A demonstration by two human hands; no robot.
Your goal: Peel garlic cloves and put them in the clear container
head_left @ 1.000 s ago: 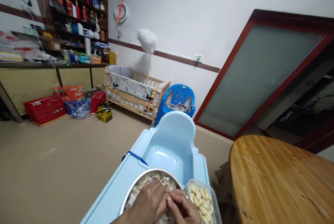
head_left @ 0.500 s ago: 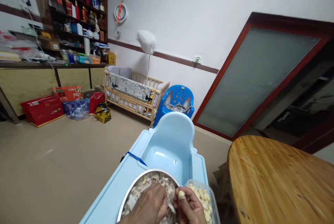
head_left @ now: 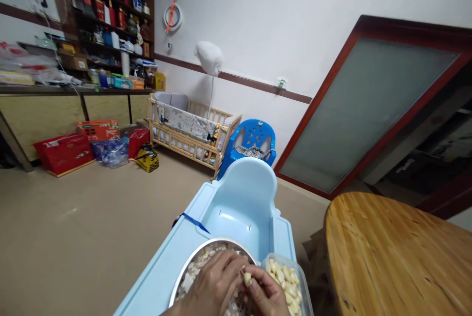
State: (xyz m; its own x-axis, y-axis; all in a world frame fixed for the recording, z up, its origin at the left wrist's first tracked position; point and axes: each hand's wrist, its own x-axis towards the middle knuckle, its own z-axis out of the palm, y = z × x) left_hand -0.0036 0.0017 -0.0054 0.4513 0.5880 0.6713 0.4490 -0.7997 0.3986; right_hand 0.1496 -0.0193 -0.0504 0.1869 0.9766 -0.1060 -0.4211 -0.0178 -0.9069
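White wall (head_left: 258,26) with a brown stripe backs the room, where shelves (head_left: 110,26) crowded with bottles stand at the far left and a red-framed glass door (head_left: 368,114) at the right. Along the wall are a wooden crib (head_left: 184,146) and a blue chair (head_left: 256,136); a red bag (head_left: 64,154) and other packages rest on the floor (head_left: 92,227) below the counter. Nearest the person is a pale blue seat (head_left: 249,183), with a round wooden table (head_left: 398,257) off to its right. On the seat's near part sits a metal bowl (head_left: 217,240) of papery peels (head_left: 188,281), and just beside it, on the right, a clear tub (head_left: 303,276) filled with pale garlic cloves (head_left: 285,276). One clove (head_left: 247,279) is up between the hands, over the bowl's right side, pinched between the right hand's (head_left: 267,291) thumb and forefinger, those fingers closed around it. The left hand (head_left: 216,281) arches over the bowl, back upward, its fingers curled and their tips close to the clove; whether they grip anything cannot be told, since the hand hides its underside.
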